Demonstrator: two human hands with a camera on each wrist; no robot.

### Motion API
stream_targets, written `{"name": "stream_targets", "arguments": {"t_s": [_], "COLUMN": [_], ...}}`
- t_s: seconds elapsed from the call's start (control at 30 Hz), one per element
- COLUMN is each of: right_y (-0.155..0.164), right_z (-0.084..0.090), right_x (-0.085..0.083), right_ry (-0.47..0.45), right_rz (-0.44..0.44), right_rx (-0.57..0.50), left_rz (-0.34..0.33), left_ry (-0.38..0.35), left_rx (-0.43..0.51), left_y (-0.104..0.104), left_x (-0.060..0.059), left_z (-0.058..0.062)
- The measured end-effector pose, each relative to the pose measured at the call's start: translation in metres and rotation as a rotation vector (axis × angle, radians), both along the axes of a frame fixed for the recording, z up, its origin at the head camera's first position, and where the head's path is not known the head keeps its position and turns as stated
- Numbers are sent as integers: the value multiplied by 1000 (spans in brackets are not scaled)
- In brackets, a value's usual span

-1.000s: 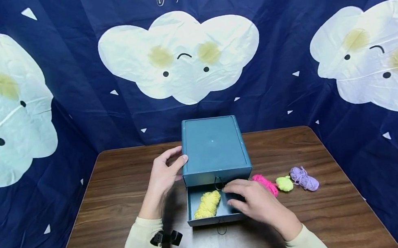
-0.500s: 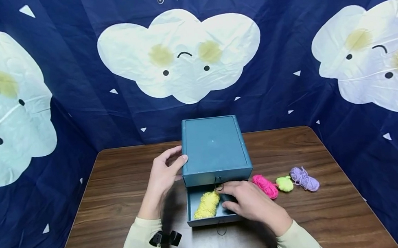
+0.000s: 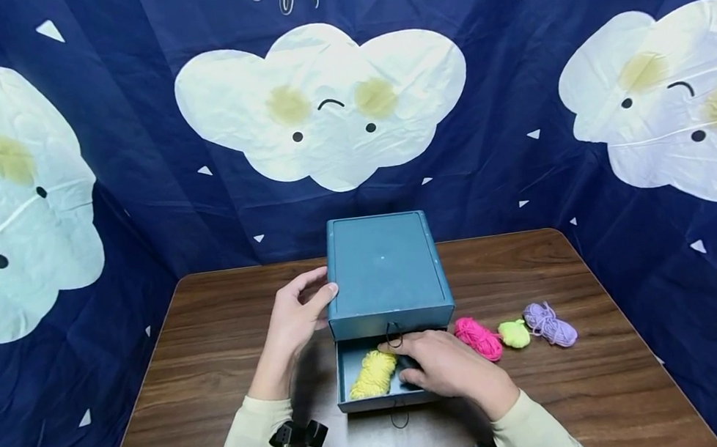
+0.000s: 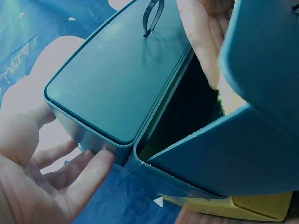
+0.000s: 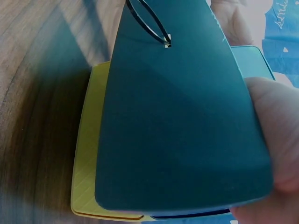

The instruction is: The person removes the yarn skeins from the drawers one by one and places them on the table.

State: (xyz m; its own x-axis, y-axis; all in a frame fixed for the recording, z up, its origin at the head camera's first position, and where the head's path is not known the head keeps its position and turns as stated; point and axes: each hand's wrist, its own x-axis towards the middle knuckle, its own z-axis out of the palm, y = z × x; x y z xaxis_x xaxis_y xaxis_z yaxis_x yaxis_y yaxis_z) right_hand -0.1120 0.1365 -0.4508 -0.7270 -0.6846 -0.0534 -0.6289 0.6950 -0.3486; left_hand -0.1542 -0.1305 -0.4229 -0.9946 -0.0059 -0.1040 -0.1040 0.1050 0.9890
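A teal two-drawer box (image 3: 385,265) stands on the table with its lower drawer (image 3: 384,402) pulled out. In that drawer lies a bundle of yellow yarn (image 3: 373,374). My left hand (image 3: 293,319) rests against the box's left side, thumb at the top edge; the left wrist view shows its fingertips (image 4: 100,161) touching the side wall. My right hand (image 3: 450,364) reaches over the drawer's right part, its extended index fingertip at the top end of the yarn. In the right wrist view the drawer front (image 5: 182,121) hides the yarn and the right fingertips.
Right of the box lie bundles of pink yarn (image 3: 478,338), lime yarn (image 3: 513,333) and purple yarn (image 3: 550,325). Thin dark loop handles hang on both drawer fronts. A yellow base piece (image 5: 86,158) shows under the drawer. A blue cloud-patterned cloth (image 3: 251,213) surrounds the table.
My right hand has moved left and deeper over the drawer, from beside the yellow yarn to its top end. My left hand has stayed against the box.
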Motion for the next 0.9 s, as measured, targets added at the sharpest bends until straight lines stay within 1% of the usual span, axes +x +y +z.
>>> {"name": "stream_targets", "arguments": {"t_s": [0.27, 0.6, 0.8, 0.9], "right_y": [-1, -5, -7, -7], "right_z": [2, 2, -1, -3], "right_x": [1, -6, -7, -7], "right_ry": [-14, -57, -64, -57], "right_rz": [1, 96, 106, 102], "right_rx": [-2, -37, -53, -59], "left_rz": [6, 2, -2, -5], "left_ry": [-2, 0, 3, 8], "left_rx": [-14, -8, -17, -6], "left_y": [0, 0, 0, 0], "left_x": [0, 3, 3, 3], "left_z": [-1, 4, 4, 4]}}
